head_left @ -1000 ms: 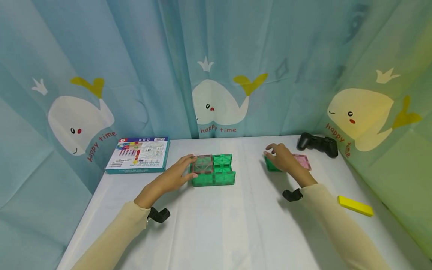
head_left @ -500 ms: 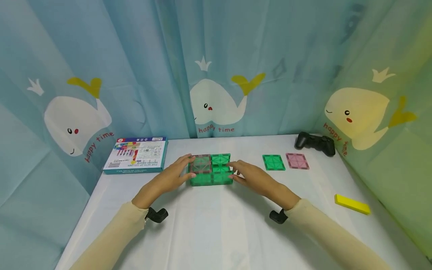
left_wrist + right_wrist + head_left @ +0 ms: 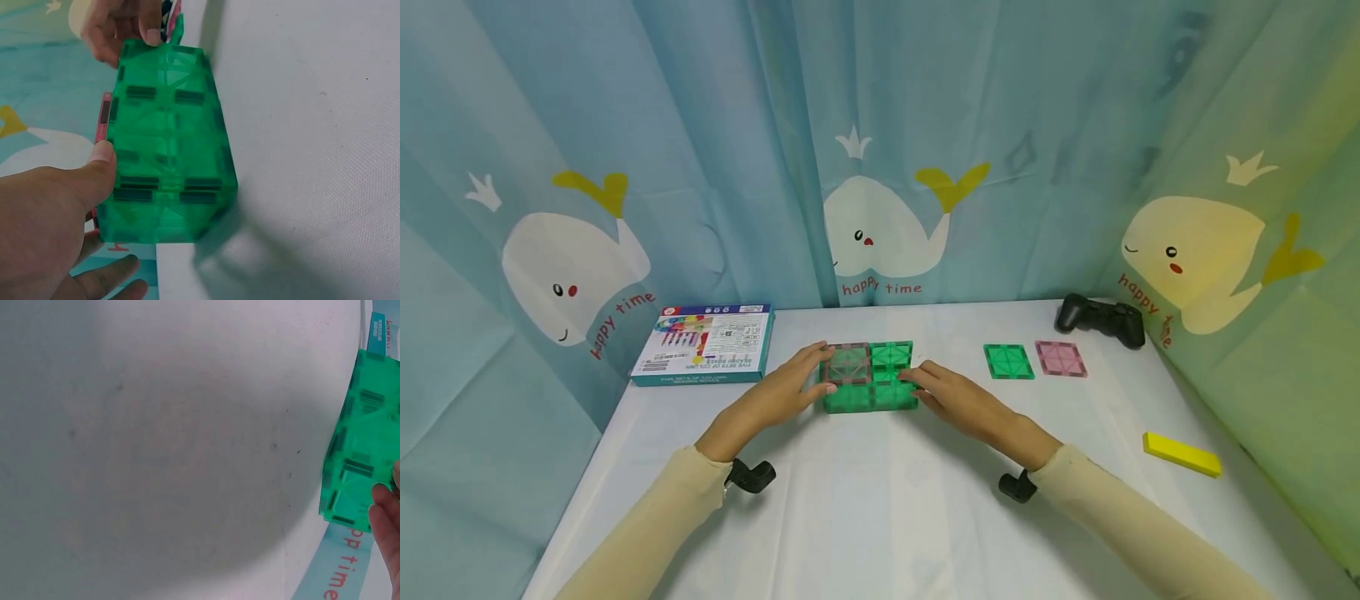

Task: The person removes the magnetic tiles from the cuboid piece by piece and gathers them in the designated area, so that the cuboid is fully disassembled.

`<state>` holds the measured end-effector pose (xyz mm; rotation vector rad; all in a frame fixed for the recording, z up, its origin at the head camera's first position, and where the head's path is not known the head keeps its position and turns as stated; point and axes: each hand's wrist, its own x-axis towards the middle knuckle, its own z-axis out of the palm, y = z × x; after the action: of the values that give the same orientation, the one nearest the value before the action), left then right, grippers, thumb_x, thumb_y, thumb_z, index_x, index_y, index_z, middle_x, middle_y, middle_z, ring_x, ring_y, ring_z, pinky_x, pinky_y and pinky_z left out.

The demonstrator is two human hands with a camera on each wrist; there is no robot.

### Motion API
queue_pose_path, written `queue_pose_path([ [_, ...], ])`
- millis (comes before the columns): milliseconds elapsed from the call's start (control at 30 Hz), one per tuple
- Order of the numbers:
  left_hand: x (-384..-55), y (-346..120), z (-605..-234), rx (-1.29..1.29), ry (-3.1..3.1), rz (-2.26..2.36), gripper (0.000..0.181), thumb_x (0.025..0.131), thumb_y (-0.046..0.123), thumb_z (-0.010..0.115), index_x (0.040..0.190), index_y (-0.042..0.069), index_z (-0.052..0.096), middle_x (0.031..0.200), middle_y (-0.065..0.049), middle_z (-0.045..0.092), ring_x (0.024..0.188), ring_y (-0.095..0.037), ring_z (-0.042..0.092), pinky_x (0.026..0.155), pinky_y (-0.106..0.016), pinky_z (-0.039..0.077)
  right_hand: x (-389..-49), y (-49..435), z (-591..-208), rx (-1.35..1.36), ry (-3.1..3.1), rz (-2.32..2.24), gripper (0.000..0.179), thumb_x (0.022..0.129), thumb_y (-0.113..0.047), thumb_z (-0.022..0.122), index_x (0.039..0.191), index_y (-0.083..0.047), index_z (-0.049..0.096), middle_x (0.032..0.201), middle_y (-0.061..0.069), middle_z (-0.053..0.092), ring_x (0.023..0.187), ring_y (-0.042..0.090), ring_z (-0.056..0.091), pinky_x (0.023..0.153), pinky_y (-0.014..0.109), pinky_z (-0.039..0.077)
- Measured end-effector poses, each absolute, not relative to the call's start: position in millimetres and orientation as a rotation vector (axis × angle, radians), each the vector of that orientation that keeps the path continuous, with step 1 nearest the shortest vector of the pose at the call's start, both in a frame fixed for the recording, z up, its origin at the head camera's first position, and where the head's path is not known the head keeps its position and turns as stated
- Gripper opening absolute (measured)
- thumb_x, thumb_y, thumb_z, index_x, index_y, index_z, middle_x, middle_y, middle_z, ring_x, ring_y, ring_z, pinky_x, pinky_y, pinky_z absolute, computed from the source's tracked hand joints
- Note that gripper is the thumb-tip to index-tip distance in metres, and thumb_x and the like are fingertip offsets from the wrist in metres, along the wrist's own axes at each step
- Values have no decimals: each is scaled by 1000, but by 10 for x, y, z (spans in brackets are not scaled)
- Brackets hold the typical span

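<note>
A box-like build of see-through green magnetic tiles point(image 3: 871, 398) stands mid-table, with a pink magnetic tile point(image 3: 847, 364) at its left. My left hand point(image 3: 782, 387) holds the build's left end, fingers at the back corner and thumb at the front. In the left wrist view that thumb point(image 3: 100, 169) presses along the edge of the green wall point(image 3: 165, 125). At the opposite end my right hand point(image 3: 958, 402) pinches the front right green tile near its upper edge. The right wrist view catches only its fingertips point(image 3: 384, 506) against the green tiles point(image 3: 359, 437).
A loose green tile point(image 3: 1009, 362) and a loose pink tile point(image 3: 1062, 358) lie flat at the right. Behind them sits a black game controller point(image 3: 1101, 318), and a yellow block point(image 3: 1182, 454) lies nearer. A flat cardboard box point(image 3: 703, 343) is at the back left, before a blue curtain point(image 3: 737, 167).
My right hand has moved left from above the loose green tile to the build's right end, its fingertips coming onto the front tile. My left hand has stayed in place.
</note>
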<state>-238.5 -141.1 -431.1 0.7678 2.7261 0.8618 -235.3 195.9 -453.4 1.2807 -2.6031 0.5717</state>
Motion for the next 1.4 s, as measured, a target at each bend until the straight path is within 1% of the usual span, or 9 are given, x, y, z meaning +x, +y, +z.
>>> queue_pose_path([
  [167,-2411,-1419,-4317,765,2723,848,72,110,37,59,168,8,27,176,-18,16,161,-39,21,125,-61,29,-2358,1943,-4552,1287,-2617,612,49,99,1,72,145,-10,60,119,4,62,97,11,66,84,27,61],
  [333,-2449,-1419,-4326,763,2717,838,72,110,39,57,168,9,26,176,-16,15,161,-38,22,126,-60,30,-2365,1938,-4564,1270,-2612,623,50,98,4,72,145,-11,62,113,3,61,91,8,63,80,25,60],
  [533,-2472,-1426,-4295,767,2719,816,71,110,38,57,168,8,28,176,-16,16,160,-40,24,125,-60,31,-2393,1932,-4569,1279,-2589,548,50,97,3,73,144,-11,61,106,2,56,82,7,57,71,20,54],
  [633,-2480,-1418,-4264,764,2717,810,70,110,38,57,168,9,28,176,-17,17,160,-39,24,125,-60,31,-2401,1938,-4554,1290,-2598,514,51,98,2,73,146,-12,59,106,2,56,81,7,56,70,19,53],
  [833,-2503,-1394,-4235,789,2718,796,71,110,37,58,167,8,28,175,-19,18,160,-40,25,124,-60,32,-2417,1964,-4451,1317,-2632,511,50,99,0,72,145,-14,59,108,2,58,81,7,58,72,20,55],
  [1067,-2474,-1406,-4249,769,2715,777,70,110,37,58,167,8,29,175,-19,19,160,-38,25,124,-59,33,-2430,1952,-4380,1362,-2685,515,44,102,-5,69,144,-17,61,102,-2,55,79,5,60,68,19,53],
  [1267,-2424,-1399,-4240,780,2716,769,69,110,35,58,166,6,29,174,-20,19,158,-40,28,123,-60,35,-2403,1954,-4381,1374,-2713,595,42,104,-4,67,144,-16,61,101,-4,52,76,3,58,67,19,51],
  [1400,-2411,-1394,-4198,777,2715,757,69,110,34,58,166,7,29,174,-19,19,158,-40,29,122,-59,36,-2401,1961,-4408,1405,-2641,615,40,103,-2,67,141,-14,64,98,-4,51,72,3,53,63,17,47],
])
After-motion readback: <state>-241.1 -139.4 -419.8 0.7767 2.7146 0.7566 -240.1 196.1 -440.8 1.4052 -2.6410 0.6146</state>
